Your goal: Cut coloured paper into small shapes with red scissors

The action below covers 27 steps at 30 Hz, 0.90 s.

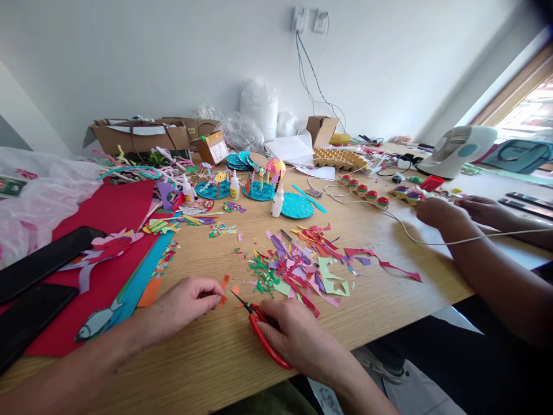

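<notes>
My left hand (196, 298) pinches a small piece of orange paper (224, 282) between thumb and fingers. In my right hand (294, 331) are red-handled scissors (268, 344); their dark pointed blades face left, toward the orange paper, with a gap between. Another orange scrap (235, 289) lies by the blade tips. Just beyond my hands spreads a heap of cut paper scraps (298, 259) in red, purple, pink and green. To the left of my left hand lies a larger orange sheet (149, 292), beside a pale paper fish (95, 324).
Red paper sheets (103, 216) and two black phones (41, 328) lie at left. Glue bottles (277, 202) stand near blue round discs (297, 206). At right, a co-worker's hands (443, 213) work beside painted egg-carton pieces (363, 191). A white cable (404, 227) crosses the table.
</notes>
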Available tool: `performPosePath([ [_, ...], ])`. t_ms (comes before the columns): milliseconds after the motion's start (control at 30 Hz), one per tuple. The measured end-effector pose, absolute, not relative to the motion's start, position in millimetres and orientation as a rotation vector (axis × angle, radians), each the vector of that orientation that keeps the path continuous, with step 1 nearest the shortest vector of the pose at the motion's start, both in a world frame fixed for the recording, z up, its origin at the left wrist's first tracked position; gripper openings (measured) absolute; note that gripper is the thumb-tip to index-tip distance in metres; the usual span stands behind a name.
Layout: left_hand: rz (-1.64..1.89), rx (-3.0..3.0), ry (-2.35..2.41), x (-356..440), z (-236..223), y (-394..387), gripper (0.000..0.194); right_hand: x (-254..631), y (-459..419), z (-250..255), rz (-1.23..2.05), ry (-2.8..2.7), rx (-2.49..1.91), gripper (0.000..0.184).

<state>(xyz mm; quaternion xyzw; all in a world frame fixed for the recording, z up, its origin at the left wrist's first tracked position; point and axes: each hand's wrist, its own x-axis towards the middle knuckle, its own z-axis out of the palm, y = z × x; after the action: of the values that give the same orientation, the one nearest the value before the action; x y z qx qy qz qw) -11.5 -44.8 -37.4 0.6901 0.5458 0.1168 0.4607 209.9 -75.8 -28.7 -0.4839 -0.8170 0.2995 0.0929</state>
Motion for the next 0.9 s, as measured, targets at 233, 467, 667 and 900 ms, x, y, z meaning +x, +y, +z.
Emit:
performPosePath([
  [233,0.281,1.955,1.425,-10.2,-33.0,-36.2,0.021,210.4,-76.8,-22.4,0.621,-2.536,-1.525,0.023],
  [467,0.328,1.832,1.292,-2.7,-21.3,-28.5,0.026,211.8,-74.1,-13.5,0.476,-2.655,-1.568,0.020],
  [667,0.258,1.871,1.322,-1.2,-32.3,-27.9,0.020,214.3,-75.1,-16.6,0.428,-2.673,-1.579,0.022],
  [900,0.295,1.819,1.280,1.0,-14.4,-25.9,0.025,211.3,-74.1,-11.2,0.398,-2.701,-1.621,0.022],
])
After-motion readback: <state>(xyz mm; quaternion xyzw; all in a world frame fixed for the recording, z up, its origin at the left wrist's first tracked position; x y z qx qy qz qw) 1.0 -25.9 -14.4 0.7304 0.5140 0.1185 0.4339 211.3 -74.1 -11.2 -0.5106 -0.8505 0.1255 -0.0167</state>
